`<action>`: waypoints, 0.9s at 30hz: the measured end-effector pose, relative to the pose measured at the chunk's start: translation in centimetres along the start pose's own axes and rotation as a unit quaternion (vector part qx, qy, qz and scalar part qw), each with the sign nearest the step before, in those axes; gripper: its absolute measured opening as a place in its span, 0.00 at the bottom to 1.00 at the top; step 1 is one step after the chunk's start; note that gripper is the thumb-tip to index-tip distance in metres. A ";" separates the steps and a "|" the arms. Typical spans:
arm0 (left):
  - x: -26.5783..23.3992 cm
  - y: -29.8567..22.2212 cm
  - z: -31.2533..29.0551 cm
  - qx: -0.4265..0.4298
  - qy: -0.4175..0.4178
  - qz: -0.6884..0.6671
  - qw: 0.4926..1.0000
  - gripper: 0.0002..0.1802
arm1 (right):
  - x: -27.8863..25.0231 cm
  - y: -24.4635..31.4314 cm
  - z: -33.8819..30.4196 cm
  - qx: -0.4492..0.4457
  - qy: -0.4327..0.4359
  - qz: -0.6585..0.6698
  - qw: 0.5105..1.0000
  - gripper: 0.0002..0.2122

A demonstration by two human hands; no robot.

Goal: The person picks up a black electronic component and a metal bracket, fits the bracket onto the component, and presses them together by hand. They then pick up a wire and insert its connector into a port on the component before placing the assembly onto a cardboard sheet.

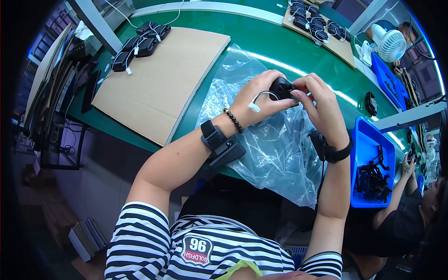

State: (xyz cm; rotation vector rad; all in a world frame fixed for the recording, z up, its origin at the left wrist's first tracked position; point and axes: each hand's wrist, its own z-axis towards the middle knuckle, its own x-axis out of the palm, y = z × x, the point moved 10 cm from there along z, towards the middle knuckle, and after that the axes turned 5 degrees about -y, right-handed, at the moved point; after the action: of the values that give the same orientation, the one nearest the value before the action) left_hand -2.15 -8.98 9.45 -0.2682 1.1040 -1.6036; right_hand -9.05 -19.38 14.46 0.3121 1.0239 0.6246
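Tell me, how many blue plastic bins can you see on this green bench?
2. One open blue plastic bin holding black parts sits beside the person's right forearm. A second, shallower blue plastic tray lies farther back, under the white desk fan. Others may be hidden beyond the picture's dark rim.

Matt black plastic part (281, 87); glossy crinkled plastic bag (275, 140); matt cardboard (158, 81).

Black part (281, 87) mostly hidden by left hand (255, 100) and right hand (322, 109); shape unclear. Bin (361, 140) contents too small to tell. Co-worker (415, 205) cut off at right edge. Far black units (310, 16) tiny, blurred.
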 end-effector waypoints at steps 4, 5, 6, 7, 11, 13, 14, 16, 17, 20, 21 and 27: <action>0.0 -0.1 0.0 0.008 -0.002 0.003 1.000 0.31 | -0.1 0.4 0.0 -0.018 -0.002 -0.054 0.998 0.07; 0.0 -0.1 0.0 0.004 0.001 0.006 1.000 0.30 | -0.1 0.3 0.0 -0.016 -0.002 -0.060 0.998 0.07; 0.0 -0.2 0.0 0.001 0.004 0.009 1.000 0.30 | 0.0 0.3 0.0 -0.014 -0.001 -0.066 0.998 0.08; 0.0 -0.2 0.0 -0.003 0.006 0.012 1.000 0.30 | 0.0 0.4 0.0 -0.014 -0.001 -0.066 0.998 0.08; 0.0 -0.8 -0.1 0.027 -0.002 0.019 0.999 0.31 | 0.4 0.4 0.0 0.004 0.017 -0.108 0.994 0.10; 0.0 -0.8 -0.2 0.024 0.001 0.015 1.000 0.31 | 0.7 0.0 0.0 0.022 0.022 -0.099 0.995 0.12; 0.0 -0.8 -0.2 0.020 0.004 0.011 1.000 0.31 | 0.8 -0.2 0.0 0.031 0.025 -0.094 0.995 0.12; 0.0 -0.8 -0.2 0.017 0.008 0.006 1.000 0.31 | 0.8 -0.5 -0.1 0.035 0.022 -0.100 0.994 0.13; 0.0 -1.0 -0.1 0.026 0.012 0.018 0.999 0.31 | 0.8 -0.7 -0.1 0.039 0.020 -0.105 0.994 0.14; 0.2 -1.4 -0.1 0.044 0.019 0.040 0.998 0.31 | 0.9 -1.2 -0.1 0.043 0.016 -0.114 0.992 0.15; 0.2 -1.5 -0.2 0.047 0.018 0.042 0.998 0.31 | 0.9 -1.3 -0.1 0.044 0.014 -0.118 0.992 0.16; 0.3 -1.2 -0.3 0.025 0.022 0.027 0.999 0.30 | 1.1 -1.7 -0.3 0.071 0.012 -0.111 0.991 0.18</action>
State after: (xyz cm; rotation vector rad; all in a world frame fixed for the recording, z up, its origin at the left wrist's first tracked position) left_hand -3.24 -9.16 10.14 -0.1703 1.0947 -1.5930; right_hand -8.35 -20.12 12.66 0.3108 1.1107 0.3562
